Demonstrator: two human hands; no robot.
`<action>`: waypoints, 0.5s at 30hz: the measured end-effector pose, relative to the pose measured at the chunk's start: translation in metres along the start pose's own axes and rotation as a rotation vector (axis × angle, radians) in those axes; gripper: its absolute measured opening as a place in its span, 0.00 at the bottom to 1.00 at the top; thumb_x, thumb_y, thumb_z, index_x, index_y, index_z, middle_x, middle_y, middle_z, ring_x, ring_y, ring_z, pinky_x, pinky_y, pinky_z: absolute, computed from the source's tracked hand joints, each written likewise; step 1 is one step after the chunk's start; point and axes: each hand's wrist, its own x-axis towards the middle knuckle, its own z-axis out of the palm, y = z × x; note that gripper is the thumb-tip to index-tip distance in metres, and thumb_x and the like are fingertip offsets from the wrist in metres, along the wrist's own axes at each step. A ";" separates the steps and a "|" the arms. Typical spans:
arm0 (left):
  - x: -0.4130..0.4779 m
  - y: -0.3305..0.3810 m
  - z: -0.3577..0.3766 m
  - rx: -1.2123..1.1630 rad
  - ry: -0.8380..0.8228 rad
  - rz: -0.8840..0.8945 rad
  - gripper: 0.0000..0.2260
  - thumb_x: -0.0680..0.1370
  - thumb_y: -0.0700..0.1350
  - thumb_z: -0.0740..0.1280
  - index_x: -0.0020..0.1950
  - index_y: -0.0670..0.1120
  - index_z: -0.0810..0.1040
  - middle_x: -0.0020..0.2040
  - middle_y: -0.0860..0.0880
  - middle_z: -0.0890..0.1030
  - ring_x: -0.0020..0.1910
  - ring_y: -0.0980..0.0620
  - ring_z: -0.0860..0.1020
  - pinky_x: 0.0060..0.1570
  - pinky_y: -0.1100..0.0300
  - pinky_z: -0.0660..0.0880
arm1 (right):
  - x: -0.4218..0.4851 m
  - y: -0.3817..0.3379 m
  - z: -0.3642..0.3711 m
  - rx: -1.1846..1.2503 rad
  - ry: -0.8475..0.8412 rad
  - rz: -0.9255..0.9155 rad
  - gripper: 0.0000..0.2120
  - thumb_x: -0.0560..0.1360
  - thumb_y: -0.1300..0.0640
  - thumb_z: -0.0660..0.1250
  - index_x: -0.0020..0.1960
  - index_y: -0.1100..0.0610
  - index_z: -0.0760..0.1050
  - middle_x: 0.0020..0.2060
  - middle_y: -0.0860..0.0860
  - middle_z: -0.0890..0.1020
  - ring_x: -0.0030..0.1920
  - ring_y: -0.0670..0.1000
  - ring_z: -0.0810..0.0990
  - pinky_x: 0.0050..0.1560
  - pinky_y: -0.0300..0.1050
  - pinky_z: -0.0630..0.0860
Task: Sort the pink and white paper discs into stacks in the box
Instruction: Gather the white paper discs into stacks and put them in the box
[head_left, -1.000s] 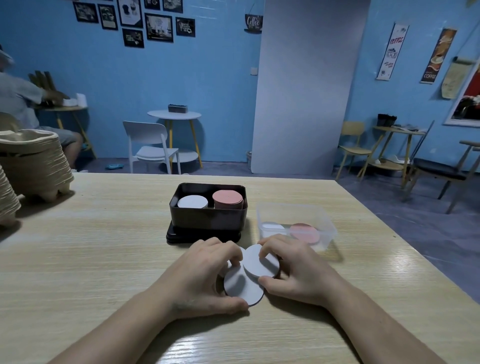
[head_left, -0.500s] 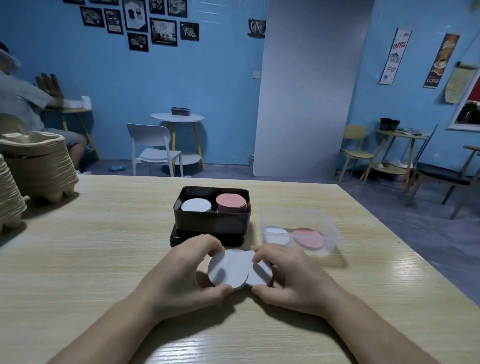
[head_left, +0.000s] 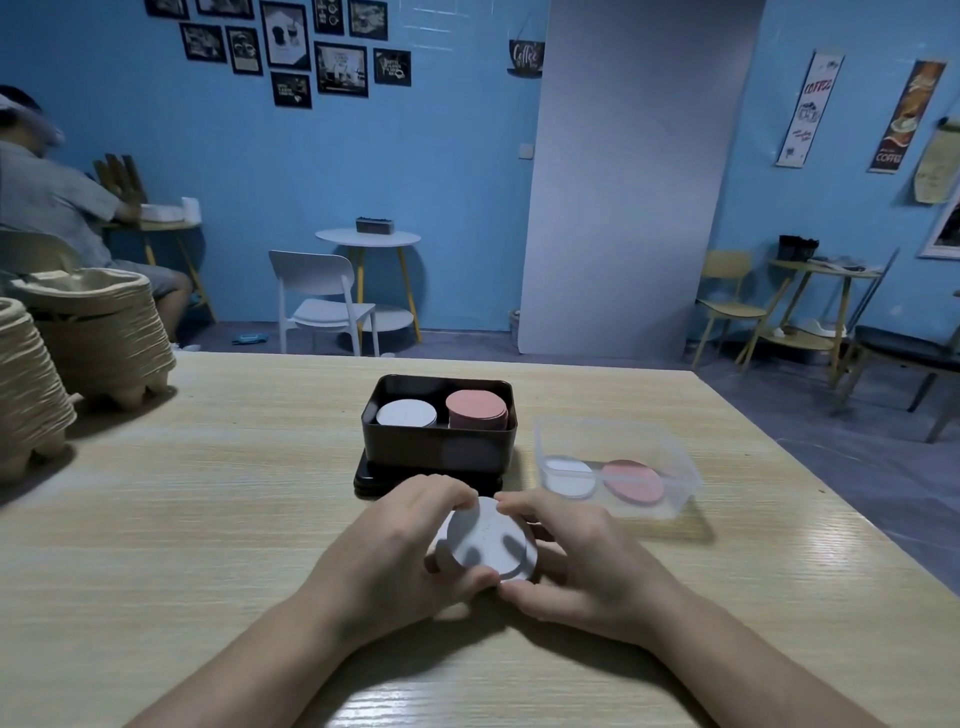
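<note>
From the head view, both hands meet over the near middle of the wooden bench (head_left: 208, 493). The left hand (head_left: 395, 561) and the right hand (head_left: 587, 566) together grip a small bundle of white discs (head_left: 488, 540), held just above the bench and tilted toward the camera. The fingers (head_left: 441, 488) of the left hand curl over the top edge with the thumb under the lower edge; the right hand pinches the opposite side the same way (its thumb meets the left thumb at the bottom).

Just behind the hands stands the black box (head_left: 439, 447), resting on its lid (head_left: 374, 480). Inside it, a white stack (head_left: 406, 414) sits on the left and a taller pink stack (head_left: 477, 408) on the right, side by side.

To the right of the box is a clear container (head_left: 597, 423) holding a white disc (head_left: 569, 475) and a pink disc (head_left: 634, 480). At the far left edge of the bench stand stacks of pulp trays (head_left: 98, 338).
</note>
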 end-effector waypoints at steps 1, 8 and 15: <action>0.000 0.001 0.001 0.000 0.010 0.016 0.24 0.73 0.62 0.74 0.61 0.49 0.75 0.55 0.52 0.82 0.54 0.52 0.81 0.50 0.58 0.78 | 0.000 0.000 0.001 0.003 0.007 -0.005 0.29 0.74 0.44 0.76 0.71 0.52 0.72 0.63 0.44 0.82 0.60 0.47 0.83 0.57 0.54 0.81; 0.001 0.002 0.000 -0.060 -0.034 0.061 0.22 0.75 0.60 0.75 0.59 0.52 0.72 0.64 0.52 0.82 0.62 0.56 0.80 0.54 0.61 0.79 | 0.005 -0.008 -0.003 0.000 0.034 -0.101 0.24 0.76 0.47 0.77 0.68 0.47 0.74 0.65 0.44 0.81 0.62 0.45 0.82 0.56 0.50 0.81; 0.000 -0.001 -0.003 -0.184 -0.036 -0.009 0.18 0.73 0.59 0.76 0.56 0.54 0.75 0.61 0.57 0.83 0.66 0.62 0.79 0.57 0.62 0.78 | 0.002 -0.001 -0.005 -0.027 0.076 -0.111 0.23 0.75 0.43 0.77 0.64 0.51 0.76 0.67 0.49 0.80 0.66 0.47 0.80 0.60 0.49 0.80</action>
